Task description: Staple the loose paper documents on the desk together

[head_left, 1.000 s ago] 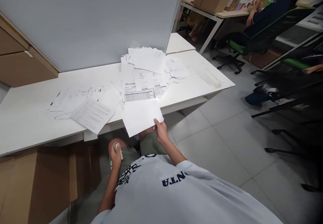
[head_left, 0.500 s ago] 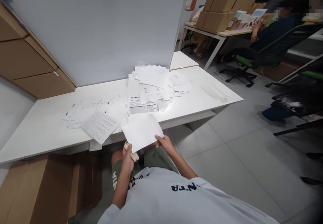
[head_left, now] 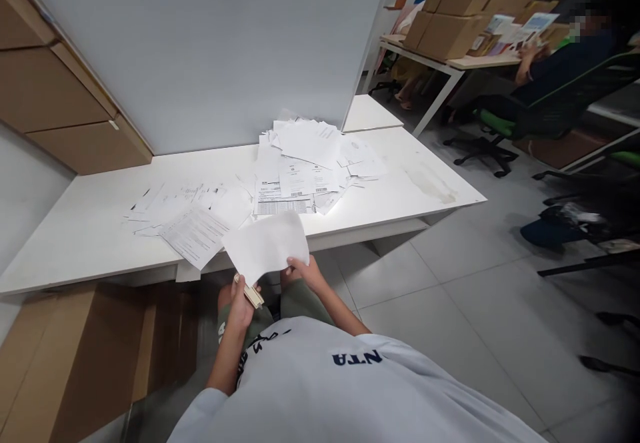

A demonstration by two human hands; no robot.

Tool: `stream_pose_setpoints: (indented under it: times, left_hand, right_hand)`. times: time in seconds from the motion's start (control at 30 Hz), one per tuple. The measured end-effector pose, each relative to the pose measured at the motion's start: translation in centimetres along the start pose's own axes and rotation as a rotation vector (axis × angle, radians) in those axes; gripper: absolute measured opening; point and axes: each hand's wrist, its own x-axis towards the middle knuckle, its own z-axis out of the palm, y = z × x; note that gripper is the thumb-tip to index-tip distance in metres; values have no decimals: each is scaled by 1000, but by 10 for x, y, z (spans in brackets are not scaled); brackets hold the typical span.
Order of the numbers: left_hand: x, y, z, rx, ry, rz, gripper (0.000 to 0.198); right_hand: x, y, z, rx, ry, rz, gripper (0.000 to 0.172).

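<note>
A blank white sheet of paper [head_left: 267, 243] is held over my lap at the desk's front edge, its surface bowed. My left hand [head_left: 241, 304] is closed round a cream, stapler-like tool [head_left: 254, 296], and its thumb lies at the sheet's near left corner. Whether the tool's jaws touch the paper cannot be made out. My right hand [head_left: 306, 272] pinches the sheet's near right corner, thumb on top. Beyond the sheet lies a pile of printed papers [head_left: 307, 146]. Left of it, a printed page [head_left: 195, 235] overhangs the desk edge among more scattered sheets.
The white desk [head_left: 395, 196] runs across in front of me, backed by a whiteboard [head_left: 210, 56]. Cardboard boxes [head_left: 70, 90] are stacked at left, with another box [head_left: 65, 363] below the desk. A seated person [head_left: 570, 63] is at a table at upper right.
The sheet has shifted left with both hands and now bows more. My view has tilted down a little. Both hands keep their hold.
</note>
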Motion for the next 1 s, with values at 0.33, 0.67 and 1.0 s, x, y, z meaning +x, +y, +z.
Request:
stream_pose_setpoints:
  times: [0.33,0.67,1.0]
  left_hand:
    - [-35,-1,8,227,-197,-23,62]
    - [-37,-7,-4,132,-18,-27,61]
    - [-40,24,-2,307,110,4,62]
  right_hand:
    - [-28,20,49,12,-8,-124,35]
    - [-52,41,47,10,-158,-128,44]
    - [-55,9,53,62,-316,-108,51]
